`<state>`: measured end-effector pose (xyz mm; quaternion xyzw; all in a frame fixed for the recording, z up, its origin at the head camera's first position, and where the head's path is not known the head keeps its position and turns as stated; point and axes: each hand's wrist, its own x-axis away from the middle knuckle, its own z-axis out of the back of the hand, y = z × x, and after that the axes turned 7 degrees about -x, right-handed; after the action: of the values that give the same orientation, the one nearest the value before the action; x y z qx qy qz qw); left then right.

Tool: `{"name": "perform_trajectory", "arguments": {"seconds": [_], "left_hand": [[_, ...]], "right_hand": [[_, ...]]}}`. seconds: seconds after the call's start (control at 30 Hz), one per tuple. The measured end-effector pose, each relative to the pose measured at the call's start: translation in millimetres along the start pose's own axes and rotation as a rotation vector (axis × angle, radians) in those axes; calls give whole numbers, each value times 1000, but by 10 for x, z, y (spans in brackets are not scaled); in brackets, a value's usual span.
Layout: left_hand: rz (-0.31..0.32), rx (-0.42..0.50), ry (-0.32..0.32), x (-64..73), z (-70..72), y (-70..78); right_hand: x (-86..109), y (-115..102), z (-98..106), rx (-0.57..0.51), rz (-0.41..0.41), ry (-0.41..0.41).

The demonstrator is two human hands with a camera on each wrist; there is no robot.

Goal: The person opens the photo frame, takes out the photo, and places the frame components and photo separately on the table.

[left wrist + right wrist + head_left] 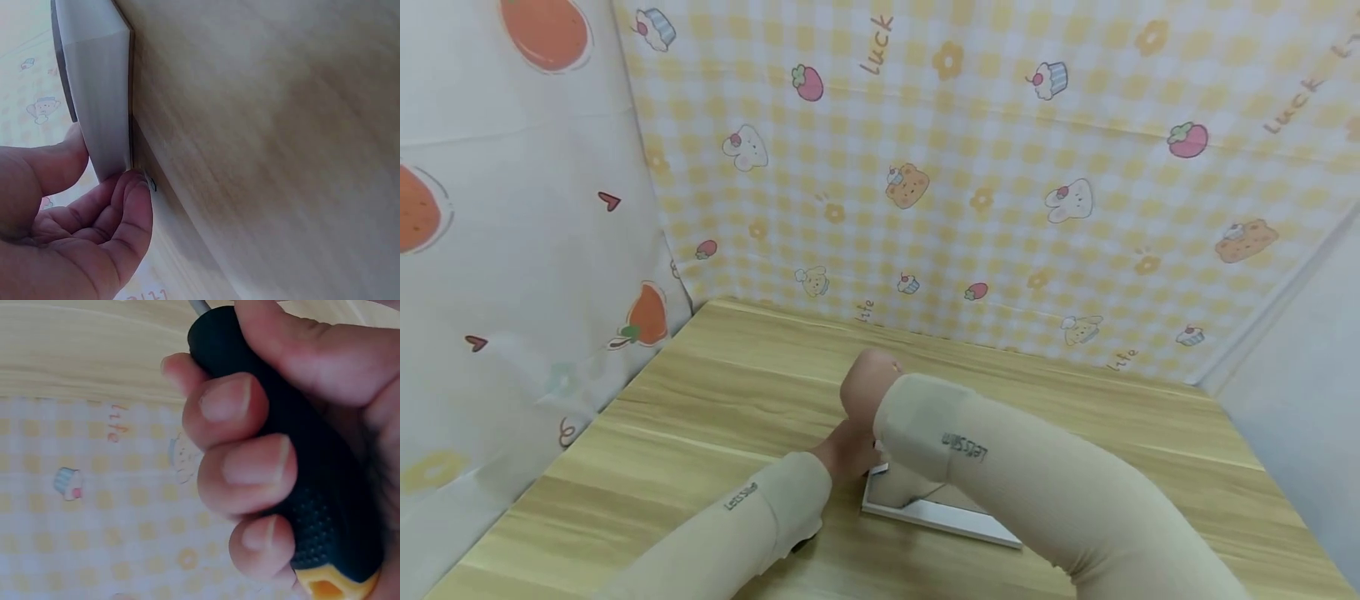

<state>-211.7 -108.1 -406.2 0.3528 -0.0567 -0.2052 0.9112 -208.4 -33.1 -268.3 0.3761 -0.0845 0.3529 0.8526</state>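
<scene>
Right fingers (240, 465) gripped tool (325, 465), tip hidden. Left fingers (128, 231) pinched edge of box (103, 94); box lay at 4 o'clock from them, head view. Danger seemed slip: off-angle push might jab left fingers, light pinch might let box twist.

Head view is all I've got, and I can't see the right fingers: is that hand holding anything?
Observer: Yes, the right hand grips a dark handle.
Operator: Does anything stick out of it?
Observer: A thin grey rod comes out of one end.
Operator: And the left fingers, hidden from me?
Observer: The left hand has its thumb and curled fingers against a white-sided box.
</scene>
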Motion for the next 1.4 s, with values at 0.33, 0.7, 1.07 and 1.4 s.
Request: {"name": "perform_trajectory", "arguments": {"seconds": [0.33, 0.7, 1.07, 1.4], "left_hand": [[213, -53, -13, 53, -44, 45], [243, -80, -20, 34, -52, 45], [160, -83, 52, 94, -63, 132], [182, -131, 105, 129, -114, 205]], "right_hand": [[339, 432, -670, -531, -60, 82], [605, 418, -1416, -941, -120, 202], [628, 189, -1964, -1032, -145, 405], [668, 33, -2113, -1144, -213, 442]]}}
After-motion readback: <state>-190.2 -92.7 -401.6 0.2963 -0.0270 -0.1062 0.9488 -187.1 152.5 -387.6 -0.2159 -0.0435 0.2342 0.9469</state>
